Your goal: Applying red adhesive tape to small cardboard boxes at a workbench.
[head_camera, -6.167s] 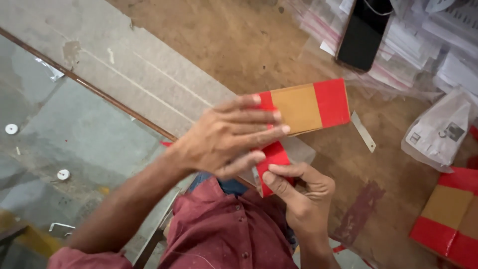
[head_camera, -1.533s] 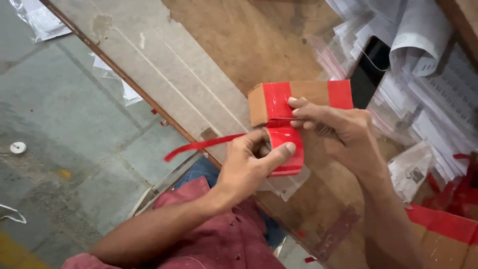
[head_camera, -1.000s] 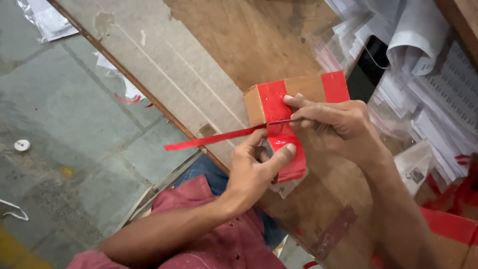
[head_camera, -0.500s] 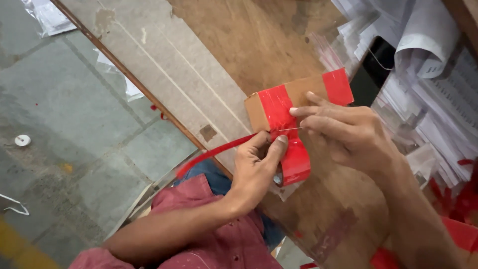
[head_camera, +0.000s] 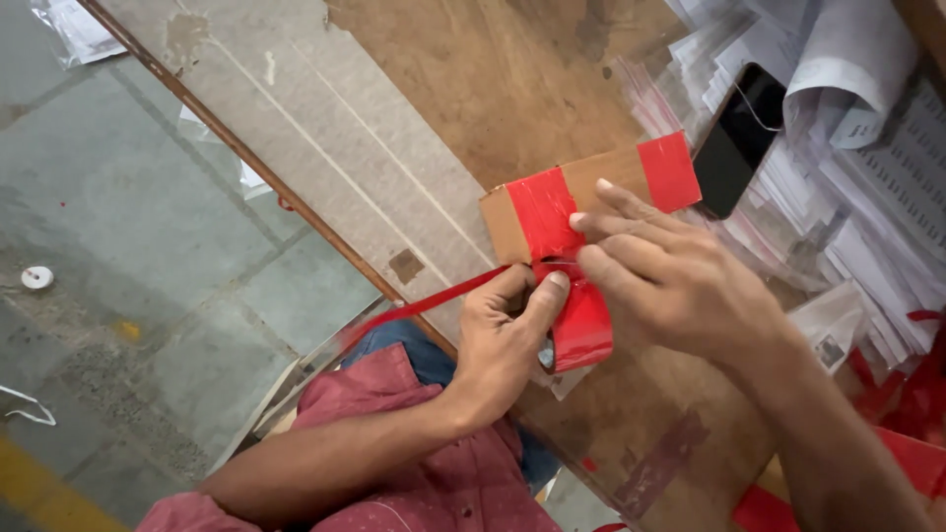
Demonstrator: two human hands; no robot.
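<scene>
A small cardboard box [head_camera: 606, 177] with red tape bands lies on the brown wooden table [head_camera: 512, 89]. My right hand [head_camera: 680, 281] grips the box's near side, fingertips pressing the red band at its left end. My left hand [head_camera: 503, 340] is closed around a roll of red tape [head_camera: 583, 325] just below the box, thumb against the roll. A thin twisted strip of red tape [head_camera: 424, 303] runs from the box's lower edge out to the left, past the table edge.
A dark phone [head_camera: 739, 143] lies beside the box on stacks of clear bags and white papers [head_camera: 867, 167]. More red-taped boxes [head_camera: 907, 453] sit at the lower right. Beyond the table edge is grey floor [head_camera: 118, 256].
Six seconds ago the box lay flat under my left hand. In the last second the loose tape strip sagged lower to the left, and my hands stayed tight at the box's taped end.
</scene>
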